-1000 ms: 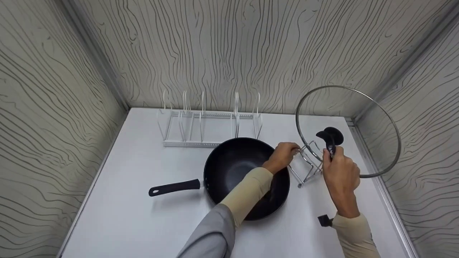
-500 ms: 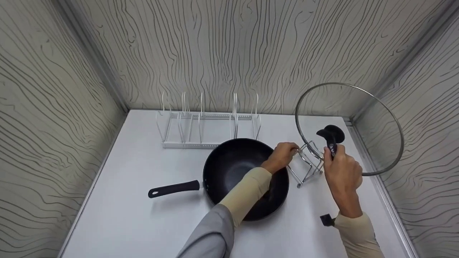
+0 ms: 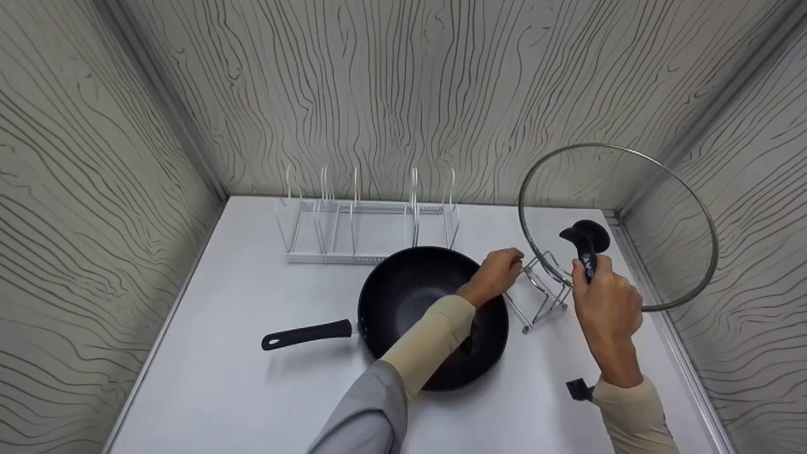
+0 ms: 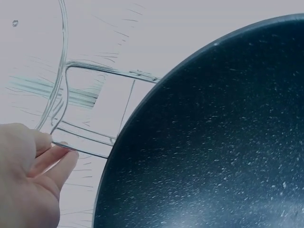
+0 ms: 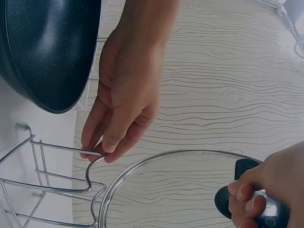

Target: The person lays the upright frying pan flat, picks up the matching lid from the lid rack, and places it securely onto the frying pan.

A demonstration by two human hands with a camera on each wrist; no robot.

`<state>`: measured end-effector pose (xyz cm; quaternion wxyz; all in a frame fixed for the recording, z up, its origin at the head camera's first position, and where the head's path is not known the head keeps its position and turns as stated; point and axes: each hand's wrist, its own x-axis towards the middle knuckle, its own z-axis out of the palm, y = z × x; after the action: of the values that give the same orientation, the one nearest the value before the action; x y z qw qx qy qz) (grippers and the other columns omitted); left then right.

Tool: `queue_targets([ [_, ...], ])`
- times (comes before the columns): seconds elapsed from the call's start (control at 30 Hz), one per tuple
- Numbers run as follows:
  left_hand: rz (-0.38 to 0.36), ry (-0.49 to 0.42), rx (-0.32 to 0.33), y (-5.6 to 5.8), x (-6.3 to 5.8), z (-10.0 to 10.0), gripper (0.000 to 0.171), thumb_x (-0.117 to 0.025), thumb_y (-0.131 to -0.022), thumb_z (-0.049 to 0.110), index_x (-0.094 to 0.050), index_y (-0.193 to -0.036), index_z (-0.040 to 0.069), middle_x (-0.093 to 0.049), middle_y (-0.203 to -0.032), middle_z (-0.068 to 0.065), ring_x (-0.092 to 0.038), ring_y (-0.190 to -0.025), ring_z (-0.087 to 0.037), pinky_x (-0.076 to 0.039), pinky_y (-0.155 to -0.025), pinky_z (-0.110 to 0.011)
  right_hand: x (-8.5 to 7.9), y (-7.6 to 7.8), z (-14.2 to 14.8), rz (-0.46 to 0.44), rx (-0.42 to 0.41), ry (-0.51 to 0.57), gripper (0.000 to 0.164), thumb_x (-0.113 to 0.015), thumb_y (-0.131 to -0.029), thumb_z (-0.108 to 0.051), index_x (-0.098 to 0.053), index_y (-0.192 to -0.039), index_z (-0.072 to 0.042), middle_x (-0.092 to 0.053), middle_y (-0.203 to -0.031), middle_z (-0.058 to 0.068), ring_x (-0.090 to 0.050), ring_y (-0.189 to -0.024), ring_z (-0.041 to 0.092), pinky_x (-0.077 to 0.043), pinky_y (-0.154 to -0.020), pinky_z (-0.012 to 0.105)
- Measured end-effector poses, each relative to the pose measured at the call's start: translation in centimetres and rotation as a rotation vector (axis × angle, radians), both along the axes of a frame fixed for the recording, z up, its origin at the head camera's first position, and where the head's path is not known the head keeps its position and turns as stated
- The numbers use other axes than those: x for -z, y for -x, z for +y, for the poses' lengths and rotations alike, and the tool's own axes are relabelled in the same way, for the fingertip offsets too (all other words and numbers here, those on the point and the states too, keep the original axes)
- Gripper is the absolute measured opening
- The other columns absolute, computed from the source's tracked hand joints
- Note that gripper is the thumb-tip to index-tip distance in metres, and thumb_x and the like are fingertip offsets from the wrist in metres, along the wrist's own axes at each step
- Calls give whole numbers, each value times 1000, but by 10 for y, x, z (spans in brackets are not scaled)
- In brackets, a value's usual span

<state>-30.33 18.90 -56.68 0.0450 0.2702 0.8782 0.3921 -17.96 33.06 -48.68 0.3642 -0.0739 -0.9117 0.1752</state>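
My left hand (image 3: pixel 498 272) reaches across the black wok (image 3: pixel 413 302) and pinches the upper corner of a small chrome wire lid stand (image 3: pixel 534 309). In the right wrist view, the left thumb and fingers meet at the bent wire of the stand (image 5: pixel 57 190). My right hand (image 3: pixel 606 302) grips the black handle (image 3: pixel 586 252) of a large glass lid with a metal rim (image 3: pixel 716 246). The lid is tilted up on edge, and its lower left rim overlaps the stand's wires. From the left wrist, the rim (image 4: pixel 61 52) shows right beside the stand's curved wire.
A white pan rack (image 3: pixel 340 257) with several upright loops stands at the back, left of centre. The wok's long handle (image 3: pixel 307 334) points left over the white table (image 3: pixel 208 391). Wood-patterned walls (image 3: pixel 391 94) enclose the back and both sides.
The right hand and the lid have shifted slightly to the right. The left hand stays at the stand's corner, and the wok keeps its place.
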Motion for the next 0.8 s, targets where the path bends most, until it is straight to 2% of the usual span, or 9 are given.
queue_targets([
  [0.17, 56, -13, 9, 2, -7, -7, 27, -54, -109, 8, -69, -131, 2, -75, -126, -10, -71, -117, -16, -55, -98, -20, -4, 0, -2, 0, -3, 8, 32, -73, -99, -14, -65, -104, 16, -66, -73, 40, -62, -60, 64, -43, -51, 72],
  [0.43, 83, -35, -21, 3, -19, -21, 25, -55, -109, 11, -70, -129, 4, -73, -114, -6, -64, -97, -10, -53, -88, -19, -5, 0, -5, 10, -15, 10, 32, -74, -98, -15, -66, -104, 15, -67, -74, 39, -62, -59, 62, -43, -51, 71],
  [0.57, 106, -82, -29, 2, -22, -27, 24, -56, -108, 10, -71, -126, 4, -74, -114, -7, -67, -100, -13, -54, -89, -20, -6, 0, -6, 13, -30, 10, 30, -74, -97, -14, -67, -104, 15, -67, -73, 39, -62, -57, 60, -43, -50, 70],
  [0.8, 101, -144, -26, -1, -26, -41, 22, -57, -108, 11, -72, -123, 5, -74, -114, -8, -66, -100, -14, -53, -89, -21, -8, -1, -10, 15, -43, 11, 30, -75, -96, -13, -67, -103, 15, -67, -72, 38, -62, -56, 58, -43, -49, 69],
])
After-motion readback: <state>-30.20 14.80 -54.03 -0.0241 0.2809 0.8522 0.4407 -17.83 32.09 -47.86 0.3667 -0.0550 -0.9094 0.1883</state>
